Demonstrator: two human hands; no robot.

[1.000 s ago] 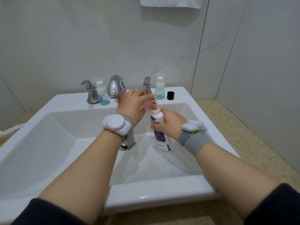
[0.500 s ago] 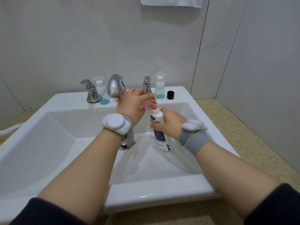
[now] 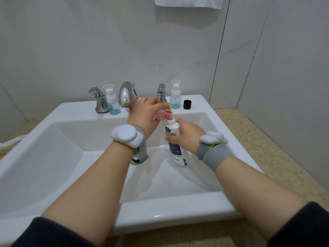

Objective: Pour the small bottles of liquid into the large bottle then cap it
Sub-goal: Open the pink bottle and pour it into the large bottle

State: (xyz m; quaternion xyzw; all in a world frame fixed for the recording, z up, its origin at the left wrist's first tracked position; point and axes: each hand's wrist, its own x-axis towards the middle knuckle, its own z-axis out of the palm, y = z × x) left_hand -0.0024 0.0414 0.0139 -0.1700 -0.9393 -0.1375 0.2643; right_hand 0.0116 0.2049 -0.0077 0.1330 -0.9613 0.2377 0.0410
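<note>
Currently the left hand (image 3: 144, 113) grips the pink bottle (image 3: 162, 115) tilted, neck just above the open mouth of the upright white bottle (image 3: 175, 139), which the right hand (image 3: 187, 135) clasps in the sink (image 3: 71, 157).

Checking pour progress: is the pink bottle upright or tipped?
Tipped: the left hand holds the pink bottle sideways, neck over the large white bottle's mouth.

Over the sink (image 3: 74, 111), the left hand (image 3: 145, 114) tilts a pink bottle (image 3: 163, 114) onto the white bottle (image 3: 175, 145) gripped by the right hand (image 3: 188, 135).
</note>
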